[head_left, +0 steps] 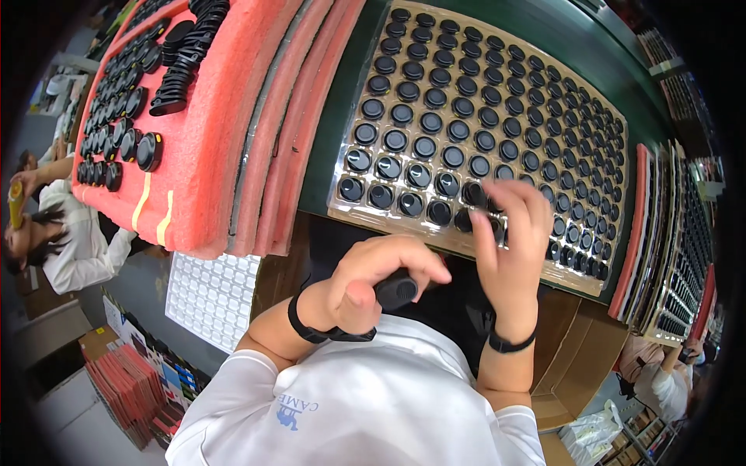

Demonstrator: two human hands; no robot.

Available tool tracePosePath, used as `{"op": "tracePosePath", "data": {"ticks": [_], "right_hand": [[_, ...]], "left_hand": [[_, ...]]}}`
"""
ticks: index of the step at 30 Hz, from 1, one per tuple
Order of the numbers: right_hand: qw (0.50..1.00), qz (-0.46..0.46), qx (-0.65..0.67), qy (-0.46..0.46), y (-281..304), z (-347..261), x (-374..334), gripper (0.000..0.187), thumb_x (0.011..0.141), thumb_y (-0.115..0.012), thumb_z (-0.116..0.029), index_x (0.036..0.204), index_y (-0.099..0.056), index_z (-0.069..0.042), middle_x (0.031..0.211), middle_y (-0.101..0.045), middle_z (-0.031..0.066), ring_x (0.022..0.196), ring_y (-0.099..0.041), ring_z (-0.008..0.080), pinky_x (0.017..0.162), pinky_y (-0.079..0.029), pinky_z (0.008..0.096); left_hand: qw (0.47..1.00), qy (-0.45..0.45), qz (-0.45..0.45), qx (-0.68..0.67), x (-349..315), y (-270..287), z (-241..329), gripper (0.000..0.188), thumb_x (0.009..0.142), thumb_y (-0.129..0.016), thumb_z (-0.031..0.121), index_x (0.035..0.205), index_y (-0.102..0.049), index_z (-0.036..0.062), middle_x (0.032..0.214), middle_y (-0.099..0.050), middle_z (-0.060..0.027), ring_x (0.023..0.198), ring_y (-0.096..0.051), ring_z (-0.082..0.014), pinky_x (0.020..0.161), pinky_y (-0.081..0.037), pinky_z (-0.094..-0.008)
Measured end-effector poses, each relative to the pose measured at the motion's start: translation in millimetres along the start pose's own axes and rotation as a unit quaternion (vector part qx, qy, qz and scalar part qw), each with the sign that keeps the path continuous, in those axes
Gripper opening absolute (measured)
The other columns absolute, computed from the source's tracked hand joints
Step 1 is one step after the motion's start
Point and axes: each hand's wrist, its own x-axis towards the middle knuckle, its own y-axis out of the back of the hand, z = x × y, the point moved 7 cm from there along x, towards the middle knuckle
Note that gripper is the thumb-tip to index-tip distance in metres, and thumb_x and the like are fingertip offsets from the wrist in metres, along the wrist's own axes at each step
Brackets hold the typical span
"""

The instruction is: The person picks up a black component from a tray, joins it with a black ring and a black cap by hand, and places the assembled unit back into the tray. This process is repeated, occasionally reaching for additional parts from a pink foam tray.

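Observation:
My left hand [381, 272] is closed round a small black part [397, 290] with a rounded, ridged end, held in front of my body. Most of that part is hidden by my fingers. Over the near edge of a clear plastic tray [351, 208] is my right hand [517, 241], slightly blurred. Its thumb and fingers are apart, with the tips close to the round black parts there. Whether they touch one cannot be made out. Rows of round black caps, such as one black cap [424, 147], sit in the tray's pockets.
At the left rises a stack of pink foam sheets [210, 179] bearing black round parts and a bundle of black cables [186, 66]. More loaded trays [680, 256] are stacked at the right. An open cardboard box [579, 349] stands below the table edge. Other people work at both sides.

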Motion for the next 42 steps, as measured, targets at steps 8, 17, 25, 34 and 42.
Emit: {"op": "tracePosePath", "data": {"ticks": [8,17,25,34,42], "right_hand": [[0.947,0.117,0.206,0.215,61,-76,-46,0.018,0.076,-0.067,-0.030,0.093,-0.068,-0.023,0.083,-0.045,-0.0050,0.074,-0.042,0.0132,0.065,-0.031,0.0276],[0.967,0.016,0.096,0.236,49,-96,-44,0.022,0.087,-0.057,-0.041,0.100,-0.061,-0.023,0.078,-0.042,-0.0060,0.068,-0.039,0.0118,0.062,-0.030,0.0289],[0.947,0.051,0.145,0.282,47,-98,-51,0.023,0.089,-0.054,-0.039,0.090,-0.066,-0.019,0.082,-0.046,-0.0059,0.072,-0.042,0.0124,0.065,-0.031,0.0289],[0.934,-0.060,0.308,0.170,34,-66,-44,0.031,0.084,-0.064,-0.039,0.094,-0.060,-0.010,0.084,-0.052,0.0002,0.073,-0.046,0.0160,0.067,-0.035,0.0303],[0.857,-0.091,0.493,-0.118,-6,-29,-53,0.033,0.068,-0.078,-0.015,0.090,-0.057,-0.001,0.080,-0.056,0.0069,0.069,-0.052,0.0208,0.067,-0.042,0.0314]], "left_hand": [[0.976,-0.183,-0.001,0.117,10,-15,47,0.072,0.090,-0.018,0.063,0.084,-0.057,0.0027,0.068,-0.054,-0.0076,0.059,-0.053,-0.0227,0.066,-0.048,-0.0387],[0.952,-0.257,0.028,0.166,8,-19,53,0.075,0.089,-0.021,0.066,0.077,-0.054,0.0004,0.068,-0.052,-0.0091,0.055,-0.050,-0.0243,0.056,-0.042,-0.0353],[0.966,-0.218,0.029,0.138,9,-19,47,0.076,0.088,-0.020,0.068,0.077,-0.054,0.0005,0.067,-0.052,-0.0079,0.054,-0.050,-0.0238,0.055,-0.042,-0.0350],[0.954,-0.218,0.051,0.197,4,-18,39,0.083,0.081,-0.020,0.075,0.088,-0.054,-0.0004,0.069,-0.054,-0.0079,0.055,-0.052,-0.0235,0.056,-0.042,-0.0347],[0.894,-0.225,0.015,0.388,2,-28,28,0.089,0.076,-0.030,0.079,0.111,-0.046,-0.0007,0.074,-0.058,-0.0057,0.056,-0.054,-0.0216,0.057,-0.040,-0.0332]]}}
